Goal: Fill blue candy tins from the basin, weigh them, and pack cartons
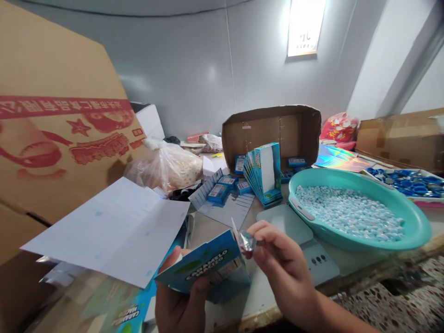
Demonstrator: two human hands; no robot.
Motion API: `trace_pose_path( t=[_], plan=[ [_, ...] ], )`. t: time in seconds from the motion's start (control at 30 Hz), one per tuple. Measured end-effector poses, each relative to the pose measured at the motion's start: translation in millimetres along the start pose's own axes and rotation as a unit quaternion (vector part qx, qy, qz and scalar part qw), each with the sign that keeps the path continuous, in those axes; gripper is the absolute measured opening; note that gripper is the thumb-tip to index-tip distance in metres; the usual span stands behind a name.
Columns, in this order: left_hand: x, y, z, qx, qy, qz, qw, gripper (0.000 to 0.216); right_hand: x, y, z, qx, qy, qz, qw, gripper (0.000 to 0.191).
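Note:
My left hand [182, 303] is wrapped round a blue candy box [211, 266] printed "CARAMELO MACIZO", held tilted in front of me. At the box's right end, my right hand [286, 266] pinches a small shiny clear packet [247, 243] with something dark reddish at its bottom. Whether the packet touches the box I cannot tell. Just behind my right hand lies a flat grey scale [305, 245] with dark buttons. A row of upright blue boxes [265, 171] stands farther back.
A teal basin [412, 231] of pale blue candies stands right, beside a tray of blue shiny pieces [409, 181]. An open brown carton [274, 122] is at the back, with small blue boxes [219, 192] before it. White sheets [114, 226] and a large carton [58, 74] occupy the left.

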State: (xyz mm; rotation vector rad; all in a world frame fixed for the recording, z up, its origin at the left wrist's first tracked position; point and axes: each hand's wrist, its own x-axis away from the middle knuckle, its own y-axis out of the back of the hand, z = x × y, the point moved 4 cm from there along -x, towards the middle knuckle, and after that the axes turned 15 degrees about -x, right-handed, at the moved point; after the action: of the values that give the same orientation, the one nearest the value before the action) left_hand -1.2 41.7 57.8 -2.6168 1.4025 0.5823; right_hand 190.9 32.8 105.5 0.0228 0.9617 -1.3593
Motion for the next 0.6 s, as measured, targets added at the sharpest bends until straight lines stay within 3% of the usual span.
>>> trace_pose_path(
  t=[0.07, 0.13, 0.23, 0.33, 0.5, 0.6],
  plan=[
    [-6.5, 2.2, 4.3, 0.021, 0.008, 0.01, 1.0, 0.06, -1.7, 4.9, 1.0, -0.108, -0.034, -0.033, 0.993, 0.01],
    [-12.7, 4.9, 6.5, 0.051, 0.021, 0.016, 0.998, 0.063, -1.7, 11.9, 4.6, -0.138, -0.052, -0.041, 0.988, 0.01],
    [-15.9, 8.2, 2.8, 0.074, 0.03, -0.007, 0.997, 0.067, 6.6, 17.8, 2.4, 0.057, -0.13, 0.086, 0.986, 0.008],
    [-13.1, 5.3, -4.5, 0.094, 0.014, -0.005, 0.995, 0.064, 26.9, 26.9, -22.4, 0.277, -0.246, 0.227, 0.901, 0.01],
    [-8.5, -1.8, -18.6, 0.073, -0.066, 0.022, 0.995, 0.06, 46.4, 39.9, -71.6, 0.462, -0.298, 0.248, 0.797, 0.004],
    [-8.9, -0.7, -25.6, 0.043, -0.086, 0.025, 0.995, 0.06, 49.9, 40.7, -84.5, 0.513, -0.328, 0.269, 0.746, 0.011]
  ],
)
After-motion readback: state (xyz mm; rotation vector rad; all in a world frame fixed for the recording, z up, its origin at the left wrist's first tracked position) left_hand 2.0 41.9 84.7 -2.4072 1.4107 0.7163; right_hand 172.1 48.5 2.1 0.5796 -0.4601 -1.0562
